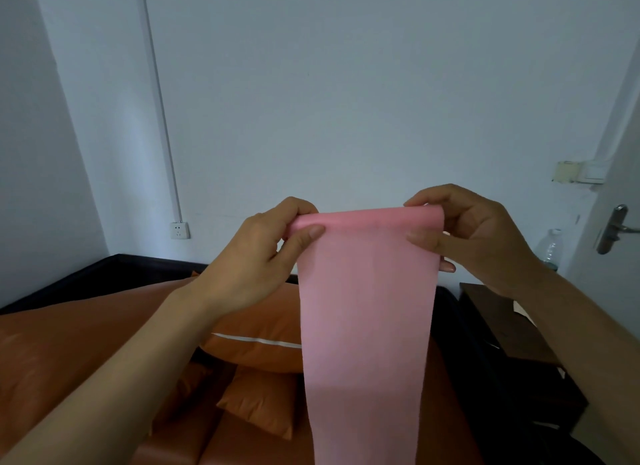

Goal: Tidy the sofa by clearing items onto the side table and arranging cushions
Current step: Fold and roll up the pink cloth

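Pink cloth [367, 312]: pinch top corners with left hand [258, 256] and right hand [474, 236] fingers; fold evenly, probably before tabletop [512, 329].

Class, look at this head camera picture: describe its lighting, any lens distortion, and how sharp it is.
Head view: dim, even, bluish light with no glare; wide-angle bending curves the wall conduit and door edge; the pink cloth and both hands, left and right, look soft rather than crisp.
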### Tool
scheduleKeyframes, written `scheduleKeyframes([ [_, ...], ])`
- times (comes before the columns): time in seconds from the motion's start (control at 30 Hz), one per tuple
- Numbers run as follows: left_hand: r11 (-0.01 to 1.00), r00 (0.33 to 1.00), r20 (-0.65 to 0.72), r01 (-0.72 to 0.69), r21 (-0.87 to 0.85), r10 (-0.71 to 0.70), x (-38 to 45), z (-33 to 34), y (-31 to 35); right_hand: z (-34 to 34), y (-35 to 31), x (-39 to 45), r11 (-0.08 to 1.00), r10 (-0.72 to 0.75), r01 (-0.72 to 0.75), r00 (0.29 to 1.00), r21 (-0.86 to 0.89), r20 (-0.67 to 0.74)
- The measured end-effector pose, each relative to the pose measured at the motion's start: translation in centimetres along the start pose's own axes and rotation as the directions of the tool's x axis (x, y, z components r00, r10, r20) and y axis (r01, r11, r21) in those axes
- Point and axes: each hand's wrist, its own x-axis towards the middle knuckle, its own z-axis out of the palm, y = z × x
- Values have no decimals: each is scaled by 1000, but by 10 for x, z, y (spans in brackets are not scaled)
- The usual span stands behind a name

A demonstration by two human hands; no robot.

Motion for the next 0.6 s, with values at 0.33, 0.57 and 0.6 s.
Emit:
scheduleKeyframes([
  [0.33,997,999,-38,18,-77,-21,2,-6,5,1,6,2,998,35,-38,998,-47,-46],
  [0.57,1000,999,-35,14,-15,-14,3,-4,-1,-1,15,6,1000,-6,6,1000,19,-6],
  [0.6,1000,999,-38,16,-15,-17,4,-4,-1,-1,16,7,1000,-16,16,1000,16,2],
])
